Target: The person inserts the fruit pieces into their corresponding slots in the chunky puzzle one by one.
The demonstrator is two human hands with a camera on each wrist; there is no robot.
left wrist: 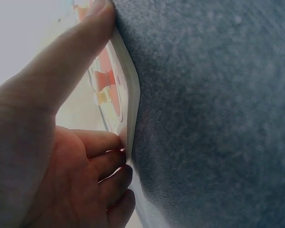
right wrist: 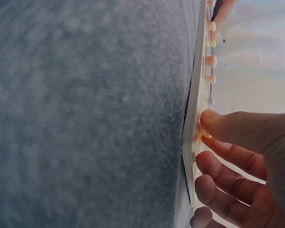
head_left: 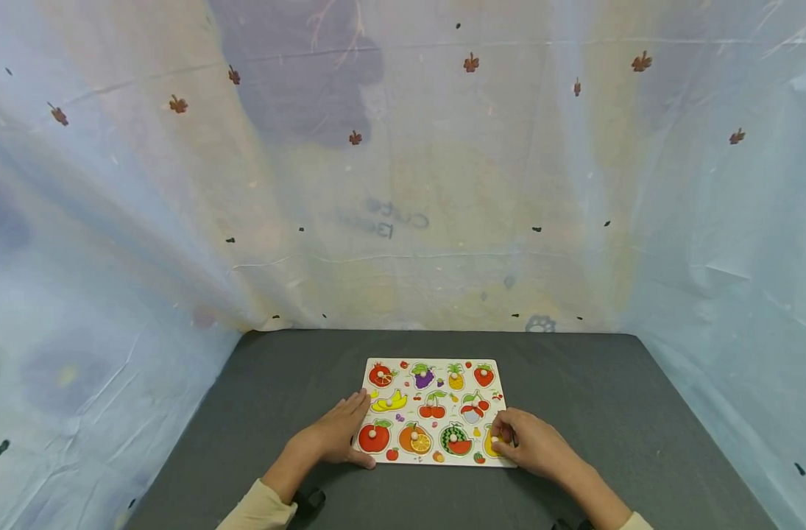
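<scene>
A white wooden peg puzzle board with fruit pieces lies on the dark table. My left hand rests at its near left corner, fingers stretched along the left side and thumb by the near edge. In the left wrist view the thumb and fingers of that hand touch the board's edge. At the near right corner my right hand pinches the knob of a yellow fruit piece between thumb and index finger. The hand partly covers this piece. Closest to the left thumb is the red apple piece.
Other knobbed pieces on the board include the watermelon, orange, cherries, bananas and grapes. The dark grey tabletop ends at a patterned pale curtain behind and at both sides.
</scene>
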